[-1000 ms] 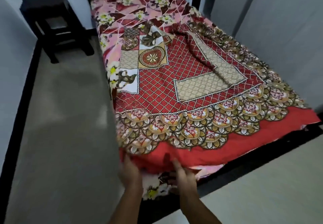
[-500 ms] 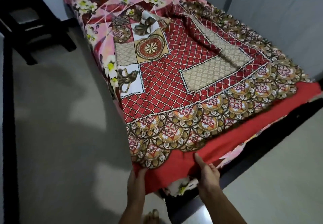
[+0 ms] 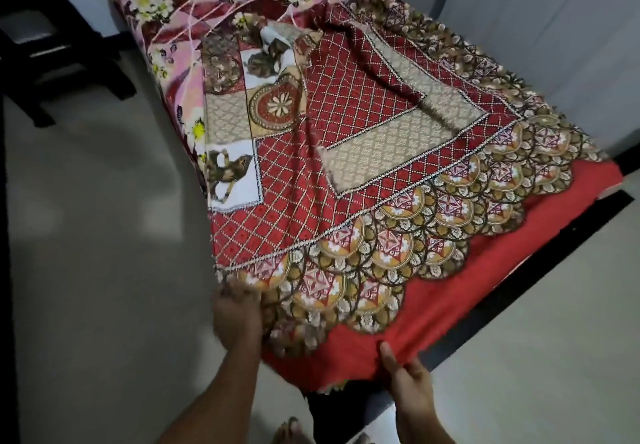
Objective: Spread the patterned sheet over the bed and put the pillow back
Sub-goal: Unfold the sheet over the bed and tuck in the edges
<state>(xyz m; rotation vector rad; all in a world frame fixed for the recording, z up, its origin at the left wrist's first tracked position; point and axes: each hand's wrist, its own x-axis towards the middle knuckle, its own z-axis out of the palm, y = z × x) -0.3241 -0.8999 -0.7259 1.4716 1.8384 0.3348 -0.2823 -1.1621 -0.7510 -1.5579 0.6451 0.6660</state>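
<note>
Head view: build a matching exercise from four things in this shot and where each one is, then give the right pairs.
Things:
1. left hand
2. right hand
3. dark stool
4. pink floral cover

Places or states:
A. stands on the floor at upper left
B. pinches the plain red border of the patterned sheet
C. lies uncovered beyond the sheet's far edge
D. grips the sheet's scalloped near corner

Pairs: 1-D, 2-B, 3-A, 4-C
</note>
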